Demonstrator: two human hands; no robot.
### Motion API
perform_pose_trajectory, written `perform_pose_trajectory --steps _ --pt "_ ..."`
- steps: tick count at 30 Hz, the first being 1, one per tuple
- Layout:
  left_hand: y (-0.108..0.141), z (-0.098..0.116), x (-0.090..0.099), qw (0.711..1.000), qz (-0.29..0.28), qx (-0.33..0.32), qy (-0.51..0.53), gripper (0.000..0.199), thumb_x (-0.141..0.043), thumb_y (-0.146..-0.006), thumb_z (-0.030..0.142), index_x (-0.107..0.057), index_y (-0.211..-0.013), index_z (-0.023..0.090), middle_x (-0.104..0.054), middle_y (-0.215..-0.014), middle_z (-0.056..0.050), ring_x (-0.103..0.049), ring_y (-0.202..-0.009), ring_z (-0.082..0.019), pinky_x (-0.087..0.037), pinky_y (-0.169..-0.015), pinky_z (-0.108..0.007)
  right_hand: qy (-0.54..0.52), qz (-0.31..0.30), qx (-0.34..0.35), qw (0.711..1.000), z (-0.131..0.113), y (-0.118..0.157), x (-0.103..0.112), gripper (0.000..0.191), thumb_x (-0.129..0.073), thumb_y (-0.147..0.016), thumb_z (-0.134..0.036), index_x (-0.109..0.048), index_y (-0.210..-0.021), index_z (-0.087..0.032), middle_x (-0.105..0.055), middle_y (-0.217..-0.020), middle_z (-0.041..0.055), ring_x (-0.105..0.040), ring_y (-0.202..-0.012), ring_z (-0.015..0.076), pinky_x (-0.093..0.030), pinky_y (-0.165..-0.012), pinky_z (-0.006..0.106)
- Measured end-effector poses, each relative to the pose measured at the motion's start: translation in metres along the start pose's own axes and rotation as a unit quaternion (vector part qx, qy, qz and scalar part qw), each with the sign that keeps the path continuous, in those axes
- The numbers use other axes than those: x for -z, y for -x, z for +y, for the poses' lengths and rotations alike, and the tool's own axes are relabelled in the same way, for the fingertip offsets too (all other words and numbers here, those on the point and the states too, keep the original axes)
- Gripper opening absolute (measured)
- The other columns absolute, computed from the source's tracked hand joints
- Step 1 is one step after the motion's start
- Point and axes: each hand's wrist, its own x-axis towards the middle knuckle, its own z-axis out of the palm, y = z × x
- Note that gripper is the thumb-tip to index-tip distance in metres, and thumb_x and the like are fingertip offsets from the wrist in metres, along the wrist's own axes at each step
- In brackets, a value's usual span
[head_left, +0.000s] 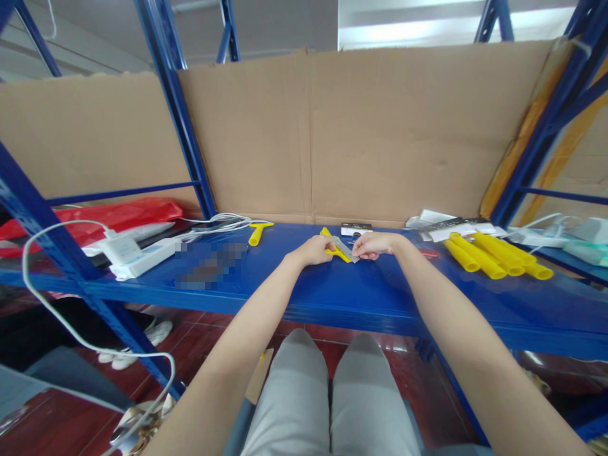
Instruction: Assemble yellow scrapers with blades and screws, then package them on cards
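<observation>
Near the middle of the blue shelf, my left hand [316,251] is closed around a yellow T-shaped scraper [341,256], its handle mostly hidden in the palm. A flat grey metal blade [346,248] lies against the yellow head. At the right end of that blade, the fingers of my right hand [373,246] are pinched together; whether they grip the blade or some small part there cannot be made out. Just behind my hands stands a small black-and-white box [356,228]. A red object [429,253], partly hidden by my right forearm, lies farther right.
Several yellow tubes [489,253] are piled right, beside white and black packets [458,228]. Another yellow T-shaped piece [256,235] lies left. A white power strip [147,259] with cables sits near a red bag [133,215]. Cardboard [380,139] walls the back; blue posts [183,120] flank it.
</observation>
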Motion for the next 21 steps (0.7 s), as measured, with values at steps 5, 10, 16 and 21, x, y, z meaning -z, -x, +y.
perform_pose_trajectory --steps 5,10,16,21 --pt "-0.0014 -0.0032 -0.0014 1.0 0.005 -0.003 0.02 0.019 -0.059 -0.066 0.01 -0.067 -0.083 0.016 -0.069 -0.086 -0.004 -0.063 -0.083 -0.019 -0.048 -0.08 -0.029 0.002 0.015 -0.02 1.0 -0.003 -0.0001 -0.0032 0.018 -0.074 -0.067 -0.023 -0.059 -0.063 -0.015 -0.053 -0.045 -0.0036 -0.037 -0.036 0.0032 -0.025 -0.037 0.017" --pt "-0.0017 -0.0045 -0.0017 1.0 0.002 0.004 0.007 0.022 -0.058 -0.067 0.011 -0.066 -0.086 0.016 -0.068 -0.084 -0.003 -0.062 -0.078 -0.018 -0.048 -0.074 -0.028 0.007 0.017 -0.021 1.0 -0.0055 0.0014 -0.0051 0.021 -0.074 -0.068 -0.027 -0.059 -0.06 -0.014 -0.061 -0.048 0.0023 -0.039 -0.036 0.0046 -0.024 -0.036 0.018" --pt "0.0004 -0.0046 -0.0012 0.999 0.006 -0.031 0.016 0.048 -0.055 -0.068 0.006 -0.065 -0.113 0.017 -0.07 -0.094 -0.002 -0.062 -0.081 -0.017 -0.048 -0.077 -0.026 -0.009 0.025 -0.018 0.999 -0.0091 0.0051 -0.0072 0.018 -0.07 -0.073 -0.024 -0.059 -0.061 -0.014 -0.068 -0.055 0.0068 -0.041 -0.038 0.0051 -0.026 -0.037 0.018" --pt "-0.0003 -0.0052 -0.0004 0.998 -0.024 -0.054 0.025 0.059 -0.052 -0.073 0.008 -0.062 -0.128 0.023 -0.071 -0.111 -0.002 -0.063 -0.091 -0.016 -0.047 -0.087 -0.026 -0.011 0.037 -0.014 0.999 -0.0075 0.0045 -0.0072 0.021 -0.071 -0.074 -0.026 -0.058 -0.062 -0.015 -0.067 -0.055 0.0051 -0.042 -0.038 0.0049 -0.029 -0.038 0.018"
